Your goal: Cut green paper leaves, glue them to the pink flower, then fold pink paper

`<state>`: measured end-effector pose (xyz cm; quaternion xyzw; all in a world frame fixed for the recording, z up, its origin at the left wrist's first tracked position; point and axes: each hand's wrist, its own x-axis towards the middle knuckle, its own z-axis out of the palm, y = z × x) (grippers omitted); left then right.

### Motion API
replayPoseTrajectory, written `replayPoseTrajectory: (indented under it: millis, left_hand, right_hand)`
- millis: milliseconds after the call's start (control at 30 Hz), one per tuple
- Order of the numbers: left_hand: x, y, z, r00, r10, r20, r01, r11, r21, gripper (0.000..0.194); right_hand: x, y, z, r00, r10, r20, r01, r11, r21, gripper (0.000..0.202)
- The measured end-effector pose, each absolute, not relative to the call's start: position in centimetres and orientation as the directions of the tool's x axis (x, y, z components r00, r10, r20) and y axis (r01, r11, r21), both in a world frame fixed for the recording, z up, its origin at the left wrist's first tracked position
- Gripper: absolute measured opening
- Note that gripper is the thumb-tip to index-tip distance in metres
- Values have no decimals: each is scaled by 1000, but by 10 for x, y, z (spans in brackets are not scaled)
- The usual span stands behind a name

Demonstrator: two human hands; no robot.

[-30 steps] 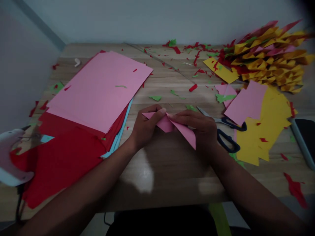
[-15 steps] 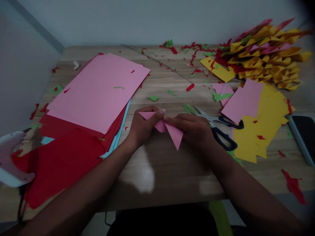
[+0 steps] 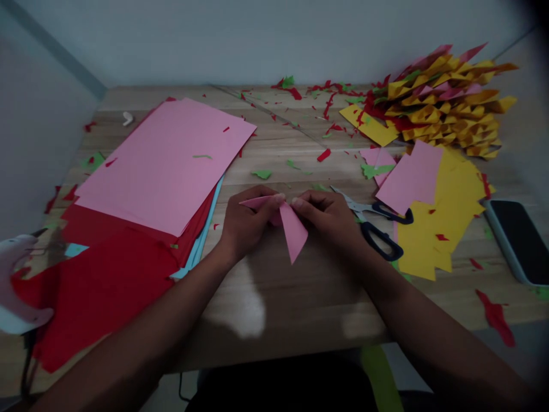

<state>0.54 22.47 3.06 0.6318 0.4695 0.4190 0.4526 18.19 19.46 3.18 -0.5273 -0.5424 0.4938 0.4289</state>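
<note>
A folded pink paper piece is held above the table's front middle, one pointed flap hanging down and another sticking out to the left. My left hand is closed on it, thumb pressing the top near the fold. The fingertips of my right hand pinch at the upper right edge of the same paper; the exact contact is hard to see. Just beyond my right hand lie scissors with dark handles, their blades partly open.
Pink sheets lie over red and blue paper on the left, beside red paper and a white device. Yellow pieces, a phone and a bundle of folded yellow paper are on the right. Scraps litter the table.
My right hand has drawn back slightly from the paper's flap, its fingers now bunched at the top edge. The hanging flap has swung a little left. The whole view has shifted slightly.
</note>
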Motion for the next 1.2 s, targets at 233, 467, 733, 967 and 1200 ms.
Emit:
replayPoseTrajectory:
  millis: [233,467,733,967,1200]
  left_hand:
    - [4,224,30,282,958,44,175,-97,980,27]
    - [8,223,27,221,972,78,56,-92,994,45]
    - [7,224,19,139,984,111,-5,-112,994,32]
    - [9,214,38,267,951,157,4,-164,986,51]
    - [2,143,48,506,842,188,393,-419,819,6]
  right_hand:
    - [178,193,34,-164,986,-29,154,-3,-988,29]
    - [179,187,30,-198,977,80,112,103,-988,23]
    - [181,185,29,-287,947,145,219,212,-952,74]
    - [202,180,56,78,997,-12,260,-31,-965,22]
    - [195,71,56,176,984,-12,501,-101,-860,20]
